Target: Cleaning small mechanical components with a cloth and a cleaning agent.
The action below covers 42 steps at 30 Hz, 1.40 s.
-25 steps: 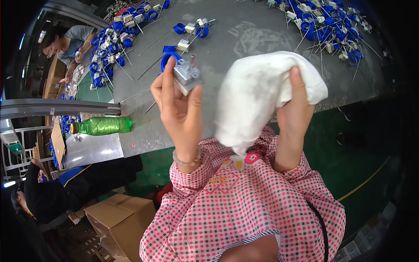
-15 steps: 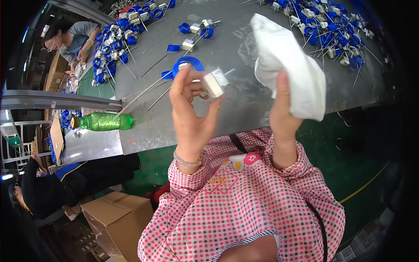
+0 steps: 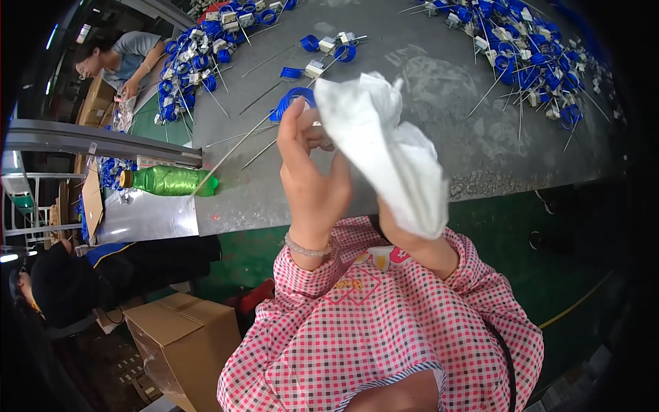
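My left hand (image 3: 312, 175) is closed on a capillary thermostat: its blue coiled tube (image 3: 294, 103) shows beyond my fingers, and a thin metal rod (image 3: 237, 147) slants from it toward the green bottle. The white cloth now hides the thermostat's white body. My right hand (image 3: 405, 237) grips that crumpled cloth (image 3: 388, 154), which covers most of its fingers. Cloth and left fingertips overlap in the view; whether they touch I cannot tell. Just beyond, a few more thermostats (image 3: 314, 69) with blue coils lie on the grey table (image 3: 460, 147).
Heaps of blue-coiled thermostats lie at the far left (image 3: 199, 62) and far right (image 3: 532, 58). A green bottle (image 3: 171, 181) lies on its side at the table's left. A cardboard box (image 3: 182, 333) stands below. Two other people (image 3: 134, 58) are on the left.
My right hand has brought the white cloth leftward and nearer to the left hand, in front of the thermostat's white body. My left hand keeps its hold.
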Each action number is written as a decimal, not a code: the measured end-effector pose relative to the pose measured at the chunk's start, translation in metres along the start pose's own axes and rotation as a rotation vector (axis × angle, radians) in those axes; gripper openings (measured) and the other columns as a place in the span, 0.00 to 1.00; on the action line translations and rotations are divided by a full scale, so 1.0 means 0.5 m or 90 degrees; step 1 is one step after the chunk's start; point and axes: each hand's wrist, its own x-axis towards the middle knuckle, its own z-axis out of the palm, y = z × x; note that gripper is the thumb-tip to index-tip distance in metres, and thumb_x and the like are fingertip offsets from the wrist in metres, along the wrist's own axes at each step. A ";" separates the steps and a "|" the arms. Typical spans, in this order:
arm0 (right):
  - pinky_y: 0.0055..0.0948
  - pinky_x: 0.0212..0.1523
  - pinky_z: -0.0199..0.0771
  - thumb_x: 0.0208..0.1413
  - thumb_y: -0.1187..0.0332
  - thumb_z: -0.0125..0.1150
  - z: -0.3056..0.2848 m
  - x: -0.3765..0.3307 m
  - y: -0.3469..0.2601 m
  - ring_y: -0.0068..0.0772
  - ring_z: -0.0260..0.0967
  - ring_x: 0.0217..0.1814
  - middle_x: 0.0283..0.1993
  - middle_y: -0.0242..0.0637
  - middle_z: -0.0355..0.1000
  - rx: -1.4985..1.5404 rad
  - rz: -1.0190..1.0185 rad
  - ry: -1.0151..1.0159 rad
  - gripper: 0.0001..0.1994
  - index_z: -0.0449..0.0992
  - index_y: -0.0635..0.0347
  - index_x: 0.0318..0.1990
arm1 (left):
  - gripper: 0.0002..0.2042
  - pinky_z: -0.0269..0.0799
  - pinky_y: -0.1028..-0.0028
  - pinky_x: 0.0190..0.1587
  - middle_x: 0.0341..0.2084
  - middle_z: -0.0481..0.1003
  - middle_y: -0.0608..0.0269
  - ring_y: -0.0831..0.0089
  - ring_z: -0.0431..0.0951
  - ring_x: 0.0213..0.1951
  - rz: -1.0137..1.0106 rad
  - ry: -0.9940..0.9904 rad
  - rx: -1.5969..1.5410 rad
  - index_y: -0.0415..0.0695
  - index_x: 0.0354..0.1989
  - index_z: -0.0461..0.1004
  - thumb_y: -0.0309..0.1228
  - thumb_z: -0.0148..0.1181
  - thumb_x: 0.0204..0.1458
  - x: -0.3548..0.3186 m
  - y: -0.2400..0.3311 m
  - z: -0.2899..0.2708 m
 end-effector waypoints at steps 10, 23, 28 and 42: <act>0.30 0.46 0.62 0.53 0.72 0.49 0.000 0.060 0.025 0.33 0.64 0.45 0.44 0.40 0.66 0.098 0.091 0.131 0.11 0.68 0.66 0.43 | 0.33 0.67 0.78 0.34 0.38 0.67 0.53 0.72 0.71 0.33 -0.011 -0.008 -0.082 0.37 0.52 0.51 0.14 0.59 0.34 -0.007 0.011 -0.009; 0.31 0.41 0.66 0.48 0.78 0.50 0.009 -0.005 0.012 0.36 0.66 0.42 0.41 0.43 0.68 0.216 0.191 0.094 0.12 0.69 0.66 0.42 | 0.31 0.66 0.78 0.35 0.37 0.67 0.54 0.72 0.71 0.33 -0.027 0.062 -0.028 0.37 0.52 0.52 0.15 0.58 0.36 0.008 -0.021 -0.013; 0.23 0.40 0.66 0.51 0.76 0.51 -0.001 0.044 0.019 0.27 0.67 0.38 0.39 0.38 0.69 0.242 0.289 0.175 0.11 0.69 0.68 0.42 | 0.31 0.67 0.78 0.36 0.38 0.67 0.54 0.72 0.71 0.33 -0.008 0.038 -0.077 0.37 0.51 0.52 0.15 0.58 0.35 -0.003 -0.012 -0.015; 0.33 0.43 0.63 0.45 0.76 0.53 -0.005 -0.006 0.000 0.43 0.64 0.42 0.42 0.44 0.66 0.007 0.061 -0.054 0.12 0.70 0.67 0.40 | 0.28 0.66 0.78 0.37 0.41 0.66 0.54 0.74 0.70 0.34 -0.038 0.068 -0.020 0.36 0.50 0.55 0.15 0.57 0.36 -0.007 -0.024 -0.015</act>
